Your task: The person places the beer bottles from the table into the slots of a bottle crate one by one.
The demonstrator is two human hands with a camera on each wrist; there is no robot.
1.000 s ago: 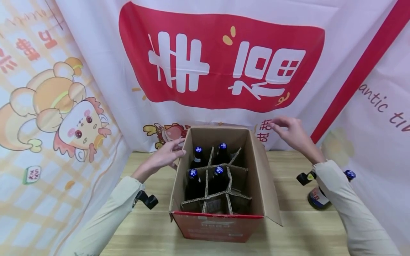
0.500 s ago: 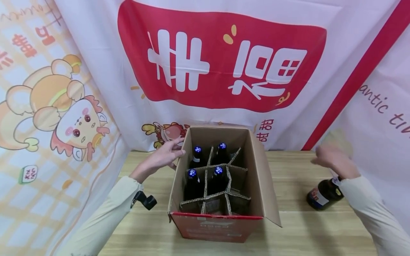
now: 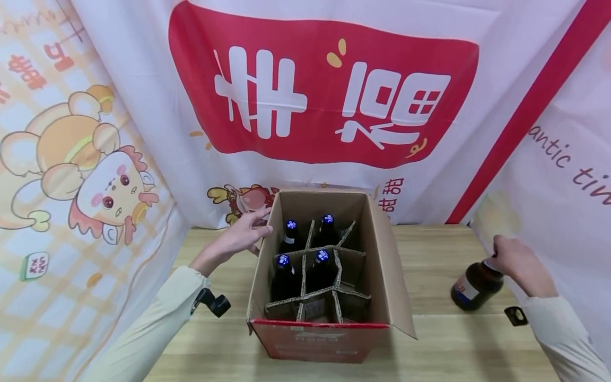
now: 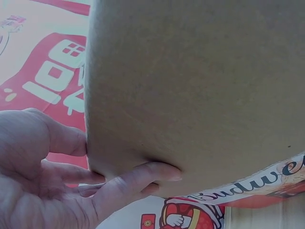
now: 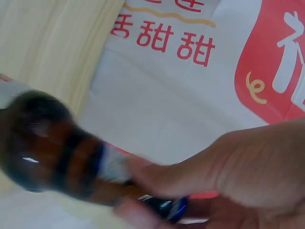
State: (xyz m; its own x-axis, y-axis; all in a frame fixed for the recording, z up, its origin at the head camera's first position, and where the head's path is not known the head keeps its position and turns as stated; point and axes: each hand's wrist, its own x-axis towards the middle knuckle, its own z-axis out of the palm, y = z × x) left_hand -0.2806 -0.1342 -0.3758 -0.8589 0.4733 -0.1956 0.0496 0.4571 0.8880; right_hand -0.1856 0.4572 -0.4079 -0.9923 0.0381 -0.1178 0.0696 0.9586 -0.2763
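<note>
The red-printed cardboard box stands with its top open. Several dark bottles with blue caps stand in its divider compartments. My left hand rests at the box's back left corner with fingers spread. In the left wrist view that hand touches a brown cardboard flap with one finger laid across its face and others at its edge. To the right of the box, my right hand grips the neck of a brown beer bottle. The right wrist view shows this bottle blurred, with thumb and fingers around its neck.
Cardboard dividers split the box's inside, and compartments at its right and front show no bottle. A side flap sticks out to the right. Printed cloths hang behind the wooden table and on both sides.
My right hand has moved right and down from beside the box to the bottle on the table and has taken hold of its neck. My left hand has stayed at the box.
</note>
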